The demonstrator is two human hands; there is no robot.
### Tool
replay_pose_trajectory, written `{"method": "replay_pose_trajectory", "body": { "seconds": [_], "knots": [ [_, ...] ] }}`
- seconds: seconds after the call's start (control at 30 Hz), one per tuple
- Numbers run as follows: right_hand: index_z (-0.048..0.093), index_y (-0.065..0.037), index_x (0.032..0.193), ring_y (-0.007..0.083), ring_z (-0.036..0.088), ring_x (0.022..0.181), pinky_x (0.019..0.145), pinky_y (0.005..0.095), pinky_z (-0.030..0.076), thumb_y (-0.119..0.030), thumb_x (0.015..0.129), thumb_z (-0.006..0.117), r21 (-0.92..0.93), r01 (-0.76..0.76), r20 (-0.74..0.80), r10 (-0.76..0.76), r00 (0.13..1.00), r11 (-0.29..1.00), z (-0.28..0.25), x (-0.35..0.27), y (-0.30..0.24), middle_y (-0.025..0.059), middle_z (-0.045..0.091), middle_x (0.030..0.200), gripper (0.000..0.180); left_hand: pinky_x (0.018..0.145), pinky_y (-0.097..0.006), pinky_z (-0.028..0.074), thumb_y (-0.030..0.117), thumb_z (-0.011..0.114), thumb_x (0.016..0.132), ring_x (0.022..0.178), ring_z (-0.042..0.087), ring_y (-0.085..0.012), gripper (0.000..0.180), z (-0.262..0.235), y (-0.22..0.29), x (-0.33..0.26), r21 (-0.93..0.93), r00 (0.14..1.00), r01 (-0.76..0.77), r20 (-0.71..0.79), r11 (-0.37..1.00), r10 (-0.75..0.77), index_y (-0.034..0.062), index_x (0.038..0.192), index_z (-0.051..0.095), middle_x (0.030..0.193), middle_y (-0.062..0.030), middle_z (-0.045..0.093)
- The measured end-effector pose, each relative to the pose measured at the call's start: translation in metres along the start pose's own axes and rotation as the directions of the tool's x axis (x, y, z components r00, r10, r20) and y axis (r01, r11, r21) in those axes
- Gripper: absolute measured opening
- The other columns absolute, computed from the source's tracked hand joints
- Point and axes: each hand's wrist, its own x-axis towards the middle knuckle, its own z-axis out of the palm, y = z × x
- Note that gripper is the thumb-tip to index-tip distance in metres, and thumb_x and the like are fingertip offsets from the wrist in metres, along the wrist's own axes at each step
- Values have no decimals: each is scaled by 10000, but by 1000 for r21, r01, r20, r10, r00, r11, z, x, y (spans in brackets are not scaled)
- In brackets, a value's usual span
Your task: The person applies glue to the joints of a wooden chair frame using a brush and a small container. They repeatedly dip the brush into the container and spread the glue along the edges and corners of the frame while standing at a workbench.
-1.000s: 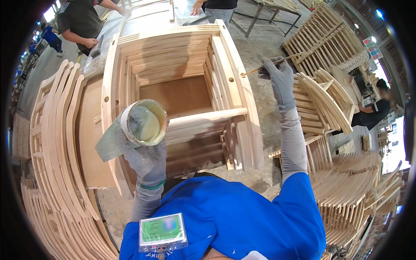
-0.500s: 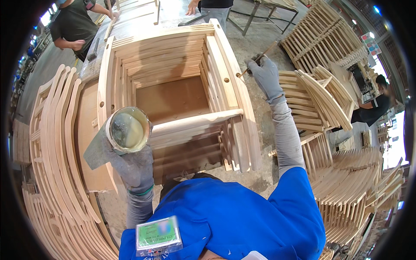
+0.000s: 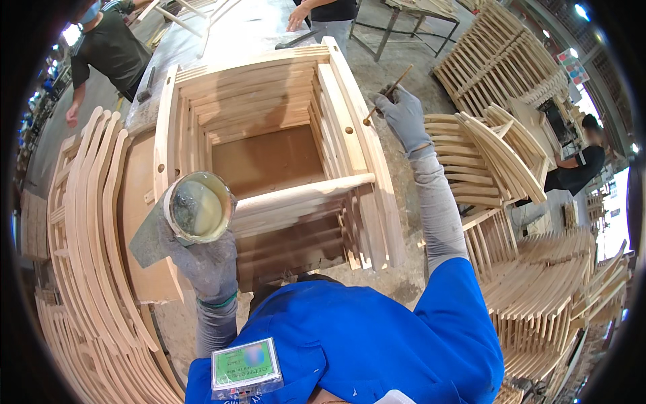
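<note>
My left hand point(image 3: 208, 271), in a grey glove, is wrapped round an open cup point(image 3: 200, 207) of pale, glue-like paste. The cup is above the left side of a stack of light wooden frames point(image 3: 306, 188). In my gloved right hand point(image 3: 406, 122) is a thin wooden stick point(image 3: 404, 75), pinched between the fingers. Its lower end is at a round hole point(image 3: 367, 122) in the top frame's right rail; whether it goes in I cannot tell. Another hole shows in the rail beside it.
Curved wooden parts point(image 3: 94, 222) are stacked at the left. Slatted chair backs point(image 3: 464, 155) and more piles stand on the right. Beyond the frames is a worktable point(image 3: 222, 30) with a hammer point(image 3: 146, 86) on its edge. Other people work at the far side and right.
My right hand and the stick have shifted slightly left, staying by the same hole. At the far left, a person's arm has dropped, and the wooden frame on the worktable has moved.
</note>
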Motion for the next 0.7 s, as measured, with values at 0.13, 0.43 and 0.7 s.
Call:
{"method": "replay_pose_trajectory", "body": {
  "seconds": [0.13,0.43,0.7],
  "knots": [
    [631,-11,872,270,600,654,599,368,434,-324,794,651,-167,6,-17,-9,1000,986,0,-4,-10,135,635,709,323,954,-521,427,353,442,942,1125,506,-264,363,-3,5,0,4,1000,-12,2,1000,12,109,1199,519,1201,-72,537],
    [648,7,924,135,623,686,645,254,491,-148,807,627,178,-79,-40,87,995,981,-13,-1,16,93,653,740,195,923,-369,459,382,401,960,1118,508,-206,423,-3,7,2,-23,998,27,62,999,-25,87,1259,455,1222,-74,515],
    [597,57,900,164,630,739,693,286,541,30,799,622,719,-81,152,-43,987,690,-1,-78,-163,130,650,825,107,970,-452,433,410,376,962,1179,486,-261,465,0,30,11,108,963,-67,266,992,36,81,1285,430,1279,-101,487]
  ]
}}
